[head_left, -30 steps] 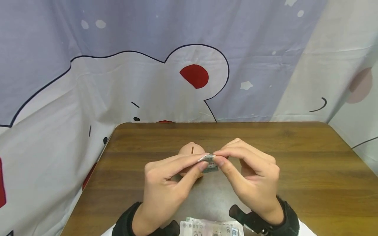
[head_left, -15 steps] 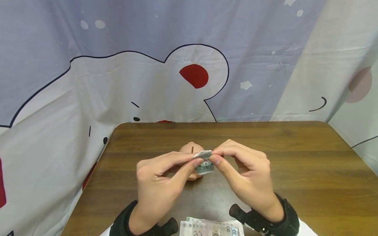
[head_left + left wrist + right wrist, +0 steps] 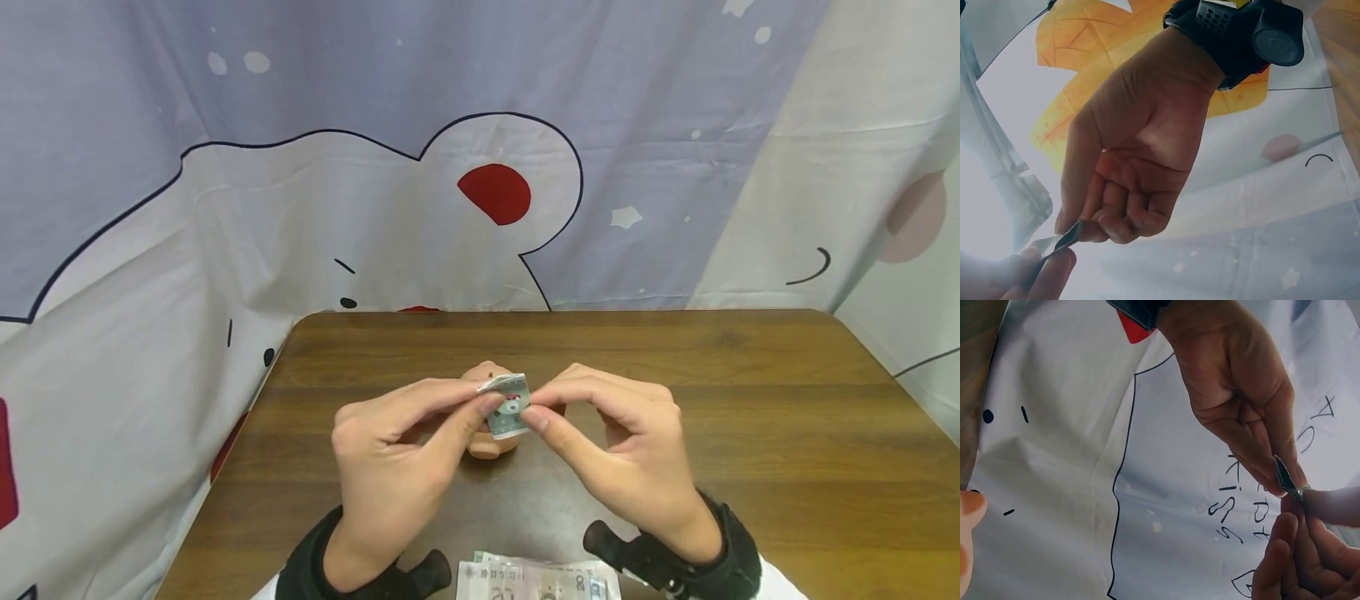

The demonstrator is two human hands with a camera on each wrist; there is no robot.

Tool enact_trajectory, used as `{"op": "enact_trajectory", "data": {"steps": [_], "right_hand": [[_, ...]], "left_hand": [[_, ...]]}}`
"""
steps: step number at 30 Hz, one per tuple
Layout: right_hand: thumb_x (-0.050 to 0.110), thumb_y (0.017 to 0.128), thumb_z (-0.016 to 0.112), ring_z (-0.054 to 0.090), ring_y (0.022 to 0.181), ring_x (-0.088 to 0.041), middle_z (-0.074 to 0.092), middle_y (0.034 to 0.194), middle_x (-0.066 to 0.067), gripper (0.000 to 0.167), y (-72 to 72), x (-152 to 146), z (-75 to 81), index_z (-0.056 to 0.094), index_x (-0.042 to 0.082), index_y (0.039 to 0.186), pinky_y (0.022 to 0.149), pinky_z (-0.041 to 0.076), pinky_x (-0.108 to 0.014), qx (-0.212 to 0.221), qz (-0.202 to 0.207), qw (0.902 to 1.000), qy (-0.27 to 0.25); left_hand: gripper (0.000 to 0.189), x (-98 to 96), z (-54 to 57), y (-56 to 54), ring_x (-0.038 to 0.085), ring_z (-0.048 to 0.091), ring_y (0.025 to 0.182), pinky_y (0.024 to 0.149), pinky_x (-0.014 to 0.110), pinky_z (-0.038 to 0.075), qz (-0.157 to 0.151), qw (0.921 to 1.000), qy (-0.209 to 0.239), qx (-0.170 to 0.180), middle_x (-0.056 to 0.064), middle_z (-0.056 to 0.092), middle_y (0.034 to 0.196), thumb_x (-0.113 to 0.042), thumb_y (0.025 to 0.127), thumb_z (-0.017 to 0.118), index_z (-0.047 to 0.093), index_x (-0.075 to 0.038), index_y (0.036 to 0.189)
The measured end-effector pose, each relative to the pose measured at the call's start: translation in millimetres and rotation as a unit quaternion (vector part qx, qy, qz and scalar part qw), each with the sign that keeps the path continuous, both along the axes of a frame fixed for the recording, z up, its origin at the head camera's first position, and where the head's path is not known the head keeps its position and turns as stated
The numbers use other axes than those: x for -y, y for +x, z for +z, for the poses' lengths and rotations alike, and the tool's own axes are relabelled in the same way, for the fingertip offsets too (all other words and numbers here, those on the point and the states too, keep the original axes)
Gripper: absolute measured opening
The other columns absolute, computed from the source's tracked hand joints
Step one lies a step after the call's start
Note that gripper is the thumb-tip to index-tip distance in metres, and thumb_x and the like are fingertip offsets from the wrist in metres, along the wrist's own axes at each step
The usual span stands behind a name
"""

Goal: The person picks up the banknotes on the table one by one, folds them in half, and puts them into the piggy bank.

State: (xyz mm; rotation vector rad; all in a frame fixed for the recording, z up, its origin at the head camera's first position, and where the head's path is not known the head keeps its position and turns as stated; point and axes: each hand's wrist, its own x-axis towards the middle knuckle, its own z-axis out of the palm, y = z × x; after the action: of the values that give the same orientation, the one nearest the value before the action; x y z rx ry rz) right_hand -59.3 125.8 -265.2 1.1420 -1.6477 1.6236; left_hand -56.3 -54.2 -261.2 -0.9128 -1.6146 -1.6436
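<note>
A small folded green banknote (image 3: 510, 408) with a printed bear face is held up between both hands above the table. My left hand (image 3: 408, 450) pinches its left side between thumb and forefinger. At the right edge, my right hand (image 3: 630, 433) pinches the same note with thumb and fingertips. The wrist views show the folded banknote (image 3: 1067, 237) edge-on between the fingertips of the two hands. Right behind the hands stands a round pink money box (image 3: 491, 448), mostly hidden by the left hand and the note; part of its slot shows on top.
A pile of banknotes (image 3: 536, 581) lies at the near edge of the wooden table (image 3: 787, 417), between the wrists. Black camera bands sit on both wrists. A printed curtain (image 3: 337, 208) hangs behind the table.
Both hands have shifted left with the banknote, which now overlaps the money box in the head view. More of the note's printed face shows, turned toward the head camera.
</note>
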Motion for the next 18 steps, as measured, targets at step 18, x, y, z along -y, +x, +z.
{"op": "enact_trajectory", "data": {"steps": [18], "right_hand": [[-0.010, 0.075, 0.070, 0.047, 0.048, -0.018, 0.058, 0.059, -0.009, 0.004, -13.0, 11.7, -6.8, 0.071, -0.008, 0.071, 0.047, 0.041, -0.023, -0.337, -0.275, 0.9002, -0.029]], "left_hand": [[0.019, -6.9, -5.5, -1.7, 0.022, 0.072, 0.086, 0.065, 0.030, 0.059, -0.035, 0.9991, 0.008, 0.023, 0.019, 0.073, 0.097, 0.014, 0.081, 0.070, 0.073, 0.009, 0.099]]}}
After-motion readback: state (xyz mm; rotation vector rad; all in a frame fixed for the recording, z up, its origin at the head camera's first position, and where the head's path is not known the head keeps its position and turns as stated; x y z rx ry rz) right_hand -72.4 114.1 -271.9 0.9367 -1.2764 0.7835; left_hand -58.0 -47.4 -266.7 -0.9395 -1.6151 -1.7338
